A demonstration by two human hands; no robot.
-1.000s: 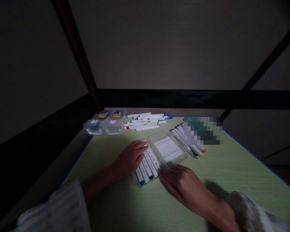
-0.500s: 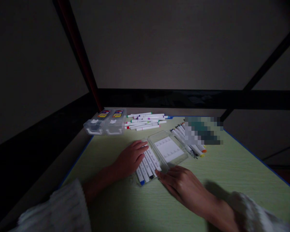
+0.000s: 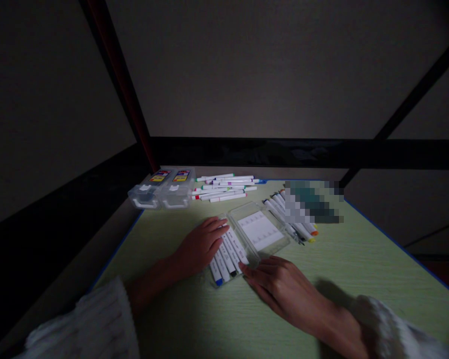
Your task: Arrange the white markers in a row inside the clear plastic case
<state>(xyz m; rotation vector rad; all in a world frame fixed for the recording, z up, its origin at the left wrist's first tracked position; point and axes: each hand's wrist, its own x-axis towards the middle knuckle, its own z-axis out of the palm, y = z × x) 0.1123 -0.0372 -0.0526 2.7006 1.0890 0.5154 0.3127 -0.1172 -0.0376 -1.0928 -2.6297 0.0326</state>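
A clear plastic case (image 3: 257, 260) lies unfolded on the table, its left half holding several white markers (image 3: 226, 252) side by side, one with a blue cap end and one with a black one. Over the upper left of this row rests my left hand (image 3: 204, 244), open, fingers stretched across the markers. At the lower end of the rightmost marker (image 3: 236, 244) is my right hand (image 3: 284, 286), its fingers drawn together and closed on that end; the exact grip is partly hidden. A white printed sheet (image 3: 260, 230) sits in the case's right half.
Two clear boxes with handles (image 3: 175, 199) stand at the back left. Several thin white pens (image 3: 224, 189) lie heaped beside them. Right of the case is a pile of thicker markers (image 3: 290, 214), partly covered by a pixelated patch. The green table (image 3: 359, 254) has a blue edge.
The whole view shifts very slightly. Both hands keep their places on the markers and the case.
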